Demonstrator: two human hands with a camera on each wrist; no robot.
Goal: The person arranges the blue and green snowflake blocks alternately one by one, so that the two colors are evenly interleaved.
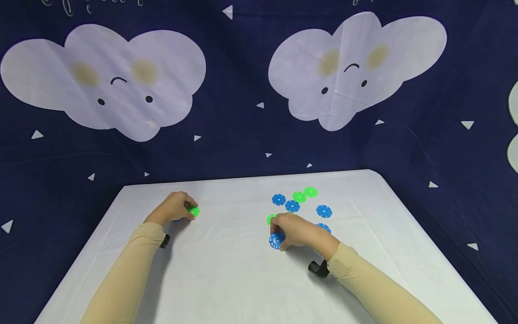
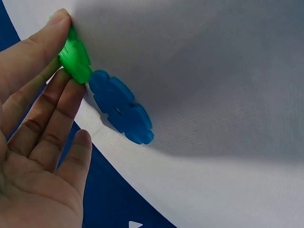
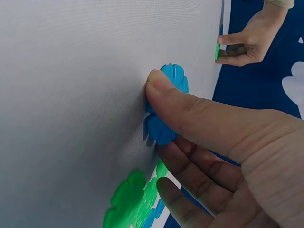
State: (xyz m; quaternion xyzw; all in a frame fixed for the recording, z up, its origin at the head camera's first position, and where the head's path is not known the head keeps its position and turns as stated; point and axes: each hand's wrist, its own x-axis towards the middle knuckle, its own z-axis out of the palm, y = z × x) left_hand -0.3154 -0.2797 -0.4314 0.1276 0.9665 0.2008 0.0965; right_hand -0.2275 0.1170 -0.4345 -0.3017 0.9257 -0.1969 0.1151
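My left hand (image 1: 171, 209) is at the far left of the white table, with a green notched disc (image 2: 78, 59) pinched between thumb and fingers. Beside that disc in the left wrist view lies a blue notched disc (image 2: 127, 118), hidden behind the hand in the head view. On the right, my right hand (image 1: 299, 228) pinches a blue notched disc (image 3: 175, 75) with the thumb across its face. The thumb covers its middle, so I cannot tell whether a second blue disc is stacked with it. A green disc (image 1: 270, 219) peeks out behind the right fingers.
Beyond the right hand, blue discs (image 1: 276, 197) and green discs (image 1: 309, 194) lie scattered on the white tabletop (image 1: 226, 270). Another blue disc (image 1: 324, 208) is farther right, and one more (image 1: 325, 228) is partly covered by the right hand. A dark blue cloth (image 1: 234, 90) with clouds hangs behind.
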